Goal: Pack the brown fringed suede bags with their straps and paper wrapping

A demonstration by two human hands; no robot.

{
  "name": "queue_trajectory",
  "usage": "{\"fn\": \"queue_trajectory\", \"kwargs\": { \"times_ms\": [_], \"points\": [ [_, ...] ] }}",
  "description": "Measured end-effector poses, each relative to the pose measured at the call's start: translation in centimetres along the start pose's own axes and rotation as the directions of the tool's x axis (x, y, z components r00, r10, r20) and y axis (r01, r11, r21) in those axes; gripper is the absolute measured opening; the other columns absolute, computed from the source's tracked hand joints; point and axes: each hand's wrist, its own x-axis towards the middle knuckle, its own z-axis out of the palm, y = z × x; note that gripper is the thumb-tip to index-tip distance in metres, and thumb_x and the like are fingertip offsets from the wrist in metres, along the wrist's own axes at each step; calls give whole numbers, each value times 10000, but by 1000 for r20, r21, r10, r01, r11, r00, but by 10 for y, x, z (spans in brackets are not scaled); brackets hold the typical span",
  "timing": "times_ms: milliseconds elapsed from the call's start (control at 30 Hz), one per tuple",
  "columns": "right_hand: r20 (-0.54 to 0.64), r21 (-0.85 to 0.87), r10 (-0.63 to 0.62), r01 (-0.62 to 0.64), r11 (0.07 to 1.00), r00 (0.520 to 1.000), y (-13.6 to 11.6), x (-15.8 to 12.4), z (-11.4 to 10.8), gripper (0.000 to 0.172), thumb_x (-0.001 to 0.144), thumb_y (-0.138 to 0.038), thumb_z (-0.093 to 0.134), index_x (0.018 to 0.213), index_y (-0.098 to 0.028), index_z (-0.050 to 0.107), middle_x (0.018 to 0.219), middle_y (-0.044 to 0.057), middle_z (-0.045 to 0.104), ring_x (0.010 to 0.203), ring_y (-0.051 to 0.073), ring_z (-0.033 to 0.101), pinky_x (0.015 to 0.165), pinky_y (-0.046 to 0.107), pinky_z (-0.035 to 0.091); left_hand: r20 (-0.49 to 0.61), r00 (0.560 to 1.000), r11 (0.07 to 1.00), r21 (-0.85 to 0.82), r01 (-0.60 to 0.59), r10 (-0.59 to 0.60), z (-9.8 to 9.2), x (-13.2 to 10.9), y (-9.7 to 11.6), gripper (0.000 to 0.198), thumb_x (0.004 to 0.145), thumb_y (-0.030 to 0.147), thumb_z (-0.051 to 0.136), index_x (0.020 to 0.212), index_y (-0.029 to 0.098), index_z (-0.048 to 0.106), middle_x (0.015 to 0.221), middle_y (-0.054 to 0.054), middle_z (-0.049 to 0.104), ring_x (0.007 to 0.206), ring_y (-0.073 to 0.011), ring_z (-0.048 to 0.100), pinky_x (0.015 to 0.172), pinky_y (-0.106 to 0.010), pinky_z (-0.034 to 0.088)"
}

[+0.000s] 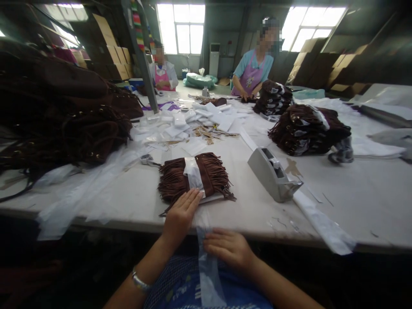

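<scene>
A dark brown fringed bag (209,171) lies on the table in front of me, a clear plastic strip (194,174) running across its middle. My left hand (182,216) rests with its fingers stretched flat on the bag's near edge, over the plastic. From there a long clear plastic sleeve (209,274) hangs past the table edge onto my lap. Against this sleeve lies my right hand (230,249), fingers extended and its thumb hidden. To the right of the bag stands a grey tape dispenser (273,174).
Brown fringed bags are piled on the left (96,128) and stacked on the right (312,128). White packets (206,115) and brown tags (206,132) are scattered behind the bag. A metal post (144,60) rises at left. Two people in pink aprons (252,73) are across the table.
</scene>
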Motion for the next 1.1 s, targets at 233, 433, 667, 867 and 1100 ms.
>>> {"fn": "queue_trajectory", "kwargs": {
  "times_ms": [233, 433, 667, 867, 1100],
  "points": [
    [17, 7, -33, 33, 999, 999, -6, 0, -6, 164, 966, -135, 544, 1089, -144, 653, 988, 64, 773, 1009, 168, 718, 1020, 354, 531, -16, 997, 996, 54, 71, -70, -2, 2, 5, 509, 925, 49, 486, 1415, 185, 492, 1398, -145, 548, 1274, -270, 541, 1050, -419, 503],
    [48, 33, -15, 14, 999, 999, -15, -3, -14, 170, 962, -128, 543, 1088, -124, 657, 1012, 78, 767, 1023, 180, 713, 1040, 356, 518, -39, 998, 998, -2, 55, -55, -3, 0, 6, 486, 942, 87, 495, 1419, 178, 472, 1280, -131, 620, 1226, -258, 570, 1071, -430, 483],
    [63, 40, -10, 7, 999, 998, -22, 0, -23, 181, 972, -133, 525, 1093, -112, 658, 1025, 86, 765, 1042, 177, 706, 1025, 341, 531, -104, 992, 995, -84, 56, -65, -4, -6, 8, 337, 952, 141, 535, 1288, 167, 555, 1259, -110, 656, 1219, -234, 590, 1086, -437, 476],
    [105, 58, -52, 46, 997, 993, -21, 17, -45, 200, 977, -165, 532, 1120, -118, 663, 1064, 86, 756, 1076, 169, 691, 1049, 334, 509, -76, 994, 993, -90, 74, -81, -7, -7, 12, 330, 951, 118, 523, 1272, 174, 577, 1293, -99, 638, 1258, -237, 556, 1112, -443, 446],
    [168, 64, -96, 87, 994, 981, -8, 58, -77, 246, 961, -161, 554, 1184, -148, 656, 1089, 77, 749, 1064, 172, 697, 1014, 328, 540, -29, 995, 992, -85, 93, -95, -15, -6, 14, 345, 951, 113, 501, 1278, 186, 587, 1220, -97, 666, 1212, -253, 572, 1066, -440, 483]
  ]
}}
